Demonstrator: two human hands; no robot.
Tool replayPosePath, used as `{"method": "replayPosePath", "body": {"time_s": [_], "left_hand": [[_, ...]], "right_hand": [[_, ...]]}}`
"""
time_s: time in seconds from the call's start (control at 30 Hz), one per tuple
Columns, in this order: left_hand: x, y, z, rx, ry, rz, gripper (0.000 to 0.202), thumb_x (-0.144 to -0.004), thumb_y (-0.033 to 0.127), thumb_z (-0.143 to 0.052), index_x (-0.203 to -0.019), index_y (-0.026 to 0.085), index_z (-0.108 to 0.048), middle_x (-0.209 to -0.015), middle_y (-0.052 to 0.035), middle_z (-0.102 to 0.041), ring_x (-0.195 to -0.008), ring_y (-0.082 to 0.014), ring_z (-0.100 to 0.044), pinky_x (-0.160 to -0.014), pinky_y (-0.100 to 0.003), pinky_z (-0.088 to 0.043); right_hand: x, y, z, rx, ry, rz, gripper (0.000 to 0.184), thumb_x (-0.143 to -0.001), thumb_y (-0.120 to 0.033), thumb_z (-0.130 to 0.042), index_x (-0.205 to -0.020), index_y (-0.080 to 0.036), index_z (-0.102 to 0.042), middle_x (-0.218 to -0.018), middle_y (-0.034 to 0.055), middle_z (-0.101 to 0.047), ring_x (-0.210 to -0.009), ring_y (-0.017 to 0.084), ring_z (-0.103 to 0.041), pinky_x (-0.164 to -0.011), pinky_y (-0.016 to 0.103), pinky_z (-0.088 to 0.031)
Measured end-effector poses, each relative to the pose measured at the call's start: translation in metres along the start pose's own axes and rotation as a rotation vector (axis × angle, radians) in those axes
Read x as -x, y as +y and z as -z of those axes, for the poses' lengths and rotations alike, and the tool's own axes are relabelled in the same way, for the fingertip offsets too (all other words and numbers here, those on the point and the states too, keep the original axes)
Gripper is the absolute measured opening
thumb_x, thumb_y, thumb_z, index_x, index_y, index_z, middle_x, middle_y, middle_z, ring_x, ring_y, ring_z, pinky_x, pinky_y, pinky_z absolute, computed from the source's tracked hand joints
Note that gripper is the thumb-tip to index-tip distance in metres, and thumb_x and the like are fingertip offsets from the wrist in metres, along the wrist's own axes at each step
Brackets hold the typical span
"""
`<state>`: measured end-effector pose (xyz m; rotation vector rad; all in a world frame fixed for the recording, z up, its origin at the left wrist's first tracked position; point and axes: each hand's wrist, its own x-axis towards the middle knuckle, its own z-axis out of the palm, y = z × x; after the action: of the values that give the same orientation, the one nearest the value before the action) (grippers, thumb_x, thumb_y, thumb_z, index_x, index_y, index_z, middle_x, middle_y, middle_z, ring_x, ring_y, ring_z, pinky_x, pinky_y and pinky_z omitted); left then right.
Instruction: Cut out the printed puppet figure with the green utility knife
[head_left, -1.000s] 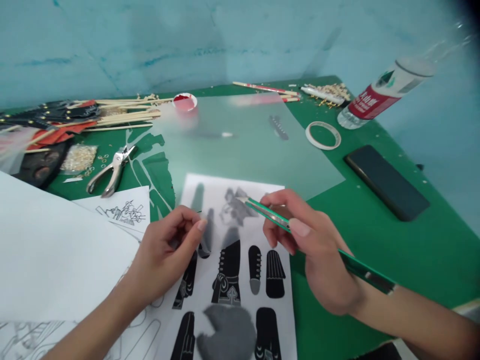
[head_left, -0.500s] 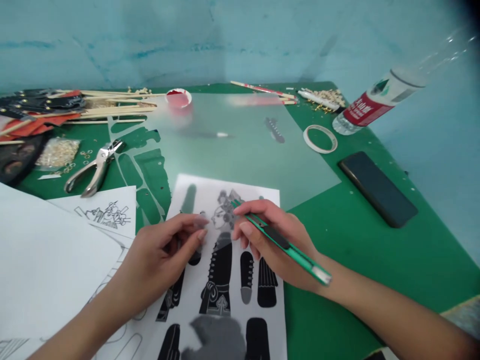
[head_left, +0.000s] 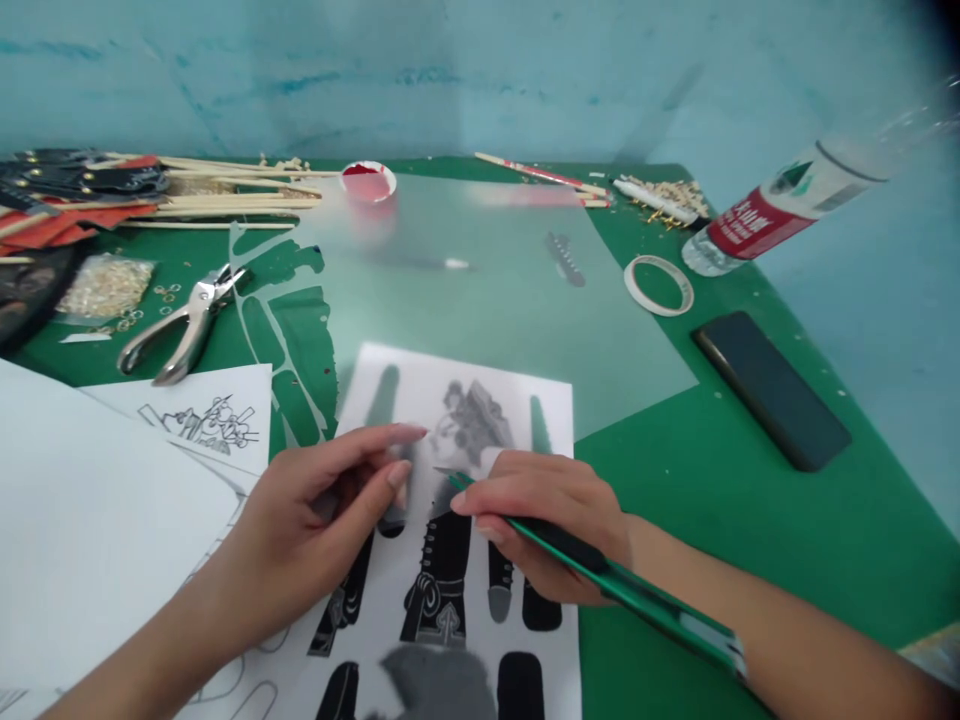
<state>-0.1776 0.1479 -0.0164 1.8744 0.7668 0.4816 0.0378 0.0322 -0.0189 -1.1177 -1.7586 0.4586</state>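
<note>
My left hand [head_left: 330, 505] is curled at the near edge of a translucent plastic sheet [head_left: 480, 310]; its thumb and bent fingers appear to grip that edge, partly hidden, with the index finger stretched out. In my right hand [head_left: 551, 505] is a green utility knife [head_left: 637, 590], held like a pen, blade pointing left near the sheet's edge. Beneath lies a white printed page [head_left: 480, 610] with black figure parts; a head shows blurred through the plastic. Low on the page sits a grey translucent piece [head_left: 442, 685].
White papers [head_left: 97, 530] cover the left. Behind them lie a hole punch [head_left: 195, 320], a bag of small rings [head_left: 109, 287] and wooden sticks [head_left: 240, 190]. A red paint cup [head_left: 369, 185] stands at the back. On the right are a tape roll [head_left: 634, 290], a phone [head_left: 772, 390] and a water bottle [head_left: 772, 220].
My right hand has closed into a pen-like grip, bringing the knife blade lower, towards the plastic's near edge. The left index finger has stretched slightly right. The view has shifted a little.
</note>
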Motion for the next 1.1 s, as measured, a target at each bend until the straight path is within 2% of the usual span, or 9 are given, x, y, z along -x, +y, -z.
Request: {"method": "replayPosePath", "body": {"time_s": [0.27,0.37,0.53,0.7,0.93,1.1], "left_hand": [[0.0030,0.0004,0.0018,0.078,-0.013,0.052,0.017,-0.099,0.031,-0.066,-0.114,0.027,-0.073,-0.078,0.0011,-0.078,-0.065,-0.0130,-0.075,-0.051,-0.015,-0.057],[0.0028,0.0005,0.0013,0.098,-0.025,0.055,0.013,-0.100,0.030,-0.064,-0.111,0.027,-0.071,-0.075,0.0018,-0.077,-0.066,-0.0131,-0.076,-0.055,-0.016,-0.060],[0.0000,0.0028,0.0017,0.128,-0.033,0.074,0.006,-0.099,0.027,-0.063,-0.102,0.027,-0.069,-0.077,0.0024,-0.077,-0.068,-0.0112,-0.076,-0.061,-0.014,-0.060],[-0.0002,0.0037,0.0032,0.163,-0.039,0.088,0.005,-0.101,0.027,-0.063,-0.097,0.028,-0.066,-0.074,0.0049,-0.076,-0.063,-0.0076,-0.072,-0.058,-0.010,-0.056],[-0.0010,0.0064,0.0025,0.159,-0.032,0.090,0.005,-0.099,0.026,-0.065,-0.095,0.027,-0.068,-0.073,0.0048,-0.076,-0.062,-0.0075,-0.071,-0.057,-0.009,-0.056],[-0.0009,0.0100,0.0024,0.129,-0.038,0.125,0.004,-0.100,0.026,-0.065,-0.097,0.027,-0.069,-0.073,0.0064,-0.076,-0.062,-0.0063,-0.070,-0.057,-0.007,-0.054]], "right_hand": [[0.0039,-0.0010,-0.0015,0.090,-0.084,0.062,0.031,-0.106,-0.015,-0.050,-0.136,-0.017,-0.058,-0.082,0.0038,-0.074,-0.062,0.016,-0.064,-0.059,0.026,-0.054],[0.0032,-0.0005,-0.0011,0.184,-0.121,0.127,0.028,-0.106,-0.016,-0.052,-0.133,-0.014,-0.058,-0.074,0.0019,-0.071,-0.057,0.016,-0.059,-0.053,0.028,-0.050],[-0.0013,0.0007,0.0029,0.203,-0.144,0.160,0.019,-0.109,-0.017,-0.052,-0.122,-0.009,-0.063,-0.074,0.0034,-0.070,-0.062,0.016,-0.061,-0.058,0.027,-0.051],[-0.0027,-0.0008,0.0044,0.240,-0.172,0.184,0.019,-0.111,-0.018,-0.051,-0.117,-0.007,-0.065,-0.071,0.0039,-0.071,-0.065,0.016,-0.061,-0.062,0.028,-0.053],[-0.0020,-0.0005,0.0035,0.149,-0.157,0.129,0.021,-0.111,-0.016,-0.049,-0.118,-0.004,-0.065,-0.079,0.0067,-0.074,-0.067,0.016,-0.063,-0.065,0.027,-0.055],[-0.0012,-0.0013,0.0024,0.133,-0.151,0.091,0.020,-0.112,-0.016,-0.049,-0.119,-0.005,-0.065,-0.079,0.0043,-0.071,-0.071,0.013,-0.065,-0.069,0.023,-0.055]]}}
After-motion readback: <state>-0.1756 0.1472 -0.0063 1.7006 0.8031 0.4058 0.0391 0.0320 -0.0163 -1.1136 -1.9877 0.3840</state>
